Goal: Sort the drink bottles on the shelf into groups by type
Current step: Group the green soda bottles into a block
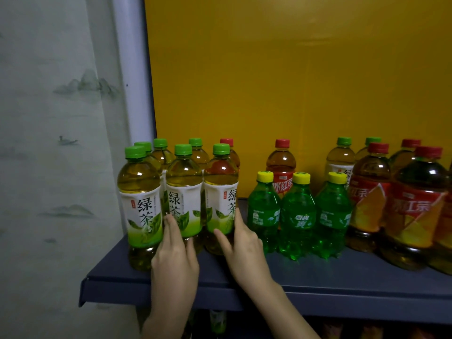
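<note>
On the blue shelf (318, 272), green-capped 绿茶 bottles (139, 192) stood grouped at the left, three yellow-capped 雪碧 bottles (297, 216) in the middle, and red-capped 冰红茶 bottles (415, 209) at the right. The left hand (175, 260) lay straight-fingered against the middle front 绿茶 bottle. The right hand (244, 250) did the same against its right-hand neighbour, neither hand clenched, before a yellow panel (293, 94).

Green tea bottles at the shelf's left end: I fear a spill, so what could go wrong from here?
1. The leftmost green tea bottle stands near the shelf's front left corner; if the left hand pushes its neighbour sideways, it might tip off.
2. The right hand works close to the small green soda bottles; drawing back could knock one.
3. A red-capped bottle stands half hidden behind the green tea group and may be overlooked.
</note>
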Demonstrator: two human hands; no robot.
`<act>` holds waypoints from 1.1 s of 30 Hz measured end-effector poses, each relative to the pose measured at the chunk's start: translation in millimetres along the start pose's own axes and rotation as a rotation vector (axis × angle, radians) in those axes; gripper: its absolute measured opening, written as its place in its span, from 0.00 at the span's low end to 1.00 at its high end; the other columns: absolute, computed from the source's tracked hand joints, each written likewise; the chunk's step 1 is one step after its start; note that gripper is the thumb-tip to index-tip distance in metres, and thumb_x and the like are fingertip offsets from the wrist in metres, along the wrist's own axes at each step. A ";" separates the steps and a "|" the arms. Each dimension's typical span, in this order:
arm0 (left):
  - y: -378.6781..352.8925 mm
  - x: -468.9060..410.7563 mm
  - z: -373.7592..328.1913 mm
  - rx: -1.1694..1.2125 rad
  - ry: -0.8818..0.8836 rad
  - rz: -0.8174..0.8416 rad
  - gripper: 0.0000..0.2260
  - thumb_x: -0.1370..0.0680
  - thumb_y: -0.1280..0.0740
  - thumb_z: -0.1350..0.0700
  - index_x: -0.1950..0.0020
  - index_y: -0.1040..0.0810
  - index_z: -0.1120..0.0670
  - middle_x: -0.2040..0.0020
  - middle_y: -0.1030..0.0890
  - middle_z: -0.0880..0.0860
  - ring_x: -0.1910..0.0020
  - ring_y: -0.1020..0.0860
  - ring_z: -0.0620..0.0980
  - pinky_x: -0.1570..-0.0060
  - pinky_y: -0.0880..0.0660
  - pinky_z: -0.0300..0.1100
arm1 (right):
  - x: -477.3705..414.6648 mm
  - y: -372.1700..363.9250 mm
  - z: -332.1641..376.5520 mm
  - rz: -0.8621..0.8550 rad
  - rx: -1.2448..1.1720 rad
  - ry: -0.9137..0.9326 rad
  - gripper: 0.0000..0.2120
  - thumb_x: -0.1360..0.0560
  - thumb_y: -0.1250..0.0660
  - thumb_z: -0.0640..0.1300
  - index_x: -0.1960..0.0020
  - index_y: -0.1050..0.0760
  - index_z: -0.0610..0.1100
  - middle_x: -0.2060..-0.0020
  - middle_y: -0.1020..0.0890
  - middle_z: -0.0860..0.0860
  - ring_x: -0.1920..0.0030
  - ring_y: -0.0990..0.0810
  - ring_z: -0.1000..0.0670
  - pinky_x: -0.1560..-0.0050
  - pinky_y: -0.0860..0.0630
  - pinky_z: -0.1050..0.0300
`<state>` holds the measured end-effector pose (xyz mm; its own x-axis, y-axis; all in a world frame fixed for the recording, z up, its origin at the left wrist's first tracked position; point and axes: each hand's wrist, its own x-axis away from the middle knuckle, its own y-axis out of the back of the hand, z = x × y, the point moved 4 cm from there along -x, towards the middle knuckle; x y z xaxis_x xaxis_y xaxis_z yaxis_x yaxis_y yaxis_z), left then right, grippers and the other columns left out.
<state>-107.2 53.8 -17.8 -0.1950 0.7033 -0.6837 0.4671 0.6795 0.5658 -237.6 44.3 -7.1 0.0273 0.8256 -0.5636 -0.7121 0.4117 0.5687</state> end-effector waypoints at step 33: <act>-57.1 -1.8 -94.7 0.735 -0.085 0.271 0.33 0.32 0.26 0.54 0.32 0.37 0.56 0.39 0.27 0.51 0.40 0.27 0.46 0.45 0.31 0.37 | 17.1 104.4 -54.7 -0.246 0.097 -0.097 0.38 0.28 0.33 0.54 0.27 0.50 0.47 0.35 0.31 0.51 0.35 0.32 0.52 0.37 0.32 0.58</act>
<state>-215.2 33.5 -5.2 0.0594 0.7862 -0.6152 0.9453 0.1538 0.2878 -349.8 80.3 9.8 0.2615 0.7278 -0.6340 -0.6058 0.6351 0.4792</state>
